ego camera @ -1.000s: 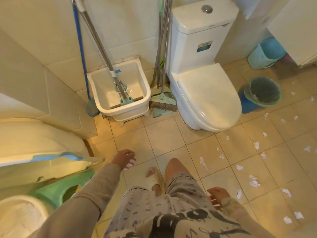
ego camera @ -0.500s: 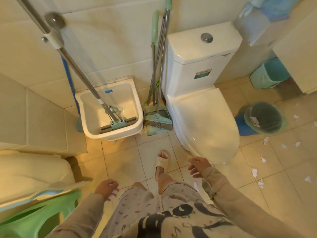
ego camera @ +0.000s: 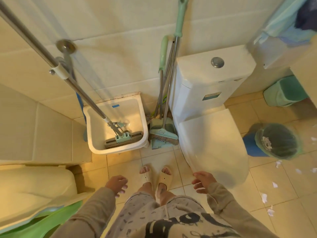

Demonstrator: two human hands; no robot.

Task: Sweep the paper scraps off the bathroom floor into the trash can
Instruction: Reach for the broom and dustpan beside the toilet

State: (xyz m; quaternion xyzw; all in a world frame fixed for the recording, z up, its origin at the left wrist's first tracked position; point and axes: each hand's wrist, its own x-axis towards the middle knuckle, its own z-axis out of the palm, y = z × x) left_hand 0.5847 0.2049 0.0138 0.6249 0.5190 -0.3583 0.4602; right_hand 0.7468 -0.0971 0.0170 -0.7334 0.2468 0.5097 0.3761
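Note:
A pale green broom (ego camera: 163, 134) and dustpan (ego camera: 158, 143) lean against the wall between the mop sink and the toilet, their handles rising up the tiles. A blue trash can (ego camera: 257, 145) with a green liner stands right of the toilet bowl, some paper inside. White paper scraps (ego camera: 264, 197) lie on the tan tiles at the right. My left hand (ego camera: 117, 183) and my right hand (ego camera: 202, 181) hang empty with fingers apart, either side of my slippered feet, well short of the broom.
A white toilet (ego camera: 212, 134) fills the middle right. A white mop sink (ego camera: 116, 150) holds a sponge mop (ego camera: 123, 137) with a long steel handle. A second green bin (ego camera: 284, 92) sits far right. A pale tub and green plastic item (ego camera: 42, 222) crowd the left.
I have stepped closer to the wall, both feet now side by side facing the broom. My right hand has swung out beside the toilet bowl; both hands remain empty.

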